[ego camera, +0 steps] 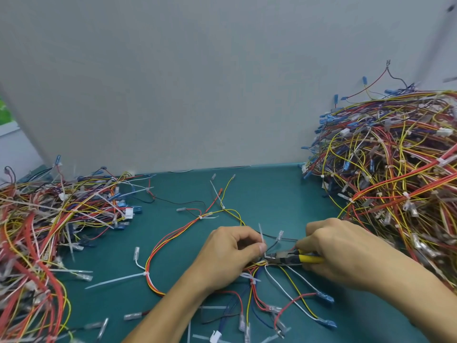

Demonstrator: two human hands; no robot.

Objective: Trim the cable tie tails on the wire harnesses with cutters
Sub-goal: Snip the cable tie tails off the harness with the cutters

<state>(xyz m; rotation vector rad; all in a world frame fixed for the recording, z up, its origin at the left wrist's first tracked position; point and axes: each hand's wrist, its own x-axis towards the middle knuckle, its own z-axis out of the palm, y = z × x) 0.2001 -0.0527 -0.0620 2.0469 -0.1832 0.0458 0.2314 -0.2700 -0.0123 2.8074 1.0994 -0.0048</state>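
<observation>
Harness (pixel 150 258) looks light and floppy, so left hand (pixel 227 253) pinches its stiff tail (pixel 261 233) upright; right hand (pixel 346 253) grips cutters (pixel 291 259), jaws at the tail's base.

One view only, and it rides on the person's head, facing forward and tilted well down onto the green surface (pixel 272 194). It's close in: both forearms fill the bottom edge, and the left grip (pixel 230 253) on the wire harness (pixel 148 266) and the right grip (pixel 338 251) round the cutters (pixel 294 258) sit just below mid-frame. The lens is wide: the grey wall (pixel 197 82) takes the whole top half, while the left pile (pixel 44 219) and right pile (pixel 395 169) run off both sides.
</observation>
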